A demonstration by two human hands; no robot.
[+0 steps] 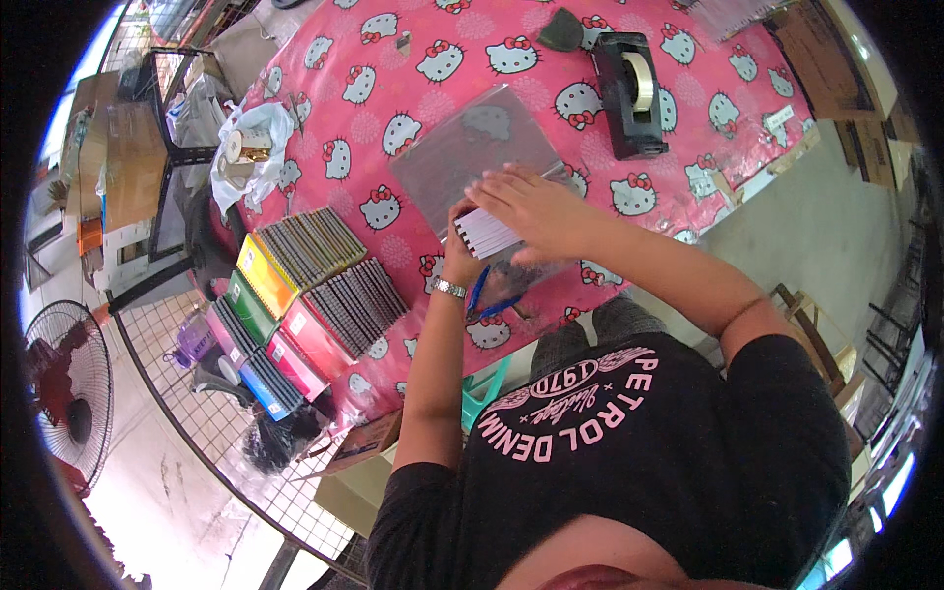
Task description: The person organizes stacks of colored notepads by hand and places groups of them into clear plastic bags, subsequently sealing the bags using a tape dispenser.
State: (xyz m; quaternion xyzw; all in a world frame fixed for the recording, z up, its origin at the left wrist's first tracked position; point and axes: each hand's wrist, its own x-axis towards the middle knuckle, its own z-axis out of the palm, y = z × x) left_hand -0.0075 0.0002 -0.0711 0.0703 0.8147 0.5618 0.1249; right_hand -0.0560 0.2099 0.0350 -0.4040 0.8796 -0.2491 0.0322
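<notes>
A small stack of spiral notebooks point(486, 234), its pale page edges and dark binding showing, stands on the table in front of me. My left hand point(460, 241), with a metal watch at the wrist, is closed round its left side; the fingertips are partly hidden. Over its top and far side lies my right hand point(531, 208), fingers stretched out and flat. A clear plastic bag point(447, 157) is spread on the table just beyond, and my hands overlap its near part. Close to the left wrist lie blue-handled scissors point(480, 293), partly covered by clear plastic.
A black tape dispenser point(615, 103) stands at the far right of the pink patterned tablecloth point(462, 59). Rows of spiral notebooks point(305, 295) in several colours stand at the left edge. Beyond them sits a white plastic bag point(236, 182) with a tape roll. A fan point(74, 393) is farther left.
</notes>
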